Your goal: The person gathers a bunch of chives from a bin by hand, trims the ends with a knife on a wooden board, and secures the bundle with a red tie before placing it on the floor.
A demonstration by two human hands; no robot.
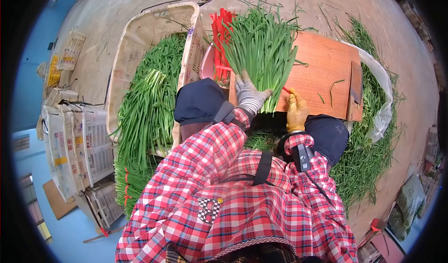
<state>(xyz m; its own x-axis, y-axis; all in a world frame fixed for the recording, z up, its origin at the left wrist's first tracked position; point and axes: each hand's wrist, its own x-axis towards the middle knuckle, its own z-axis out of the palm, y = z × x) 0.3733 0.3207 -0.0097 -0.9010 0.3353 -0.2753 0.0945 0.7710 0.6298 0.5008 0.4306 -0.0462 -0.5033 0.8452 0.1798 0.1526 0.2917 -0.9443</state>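
A thick bunch of green garlic chives [262, 48] lies on a reddish wooden board [322, 71], its pale cut ends toward me. In a grey-white knit glove, my left hand [250, 94] grips the bunch near the stem ends from its left side. My right hand [297, 112], in a yellow glove, pinches the end of a red tie [286, 90] just right of the stems. How far the tie runs around the bunch is hidden by the leaves. Spare red ties [221, 39] stand in a pink container [206, 63] left of the bunch.
At my left a large plastic crate [190, 53] holds loose chives [149, 95]; tied chives [123, 188] lie below it. A dark flat blade [356, 83] rests at the board's right edge. Chive trimmings [364, 165] and clear plastic [383, 92] lie beyond. Stacked crates [79, 141] stand far left.
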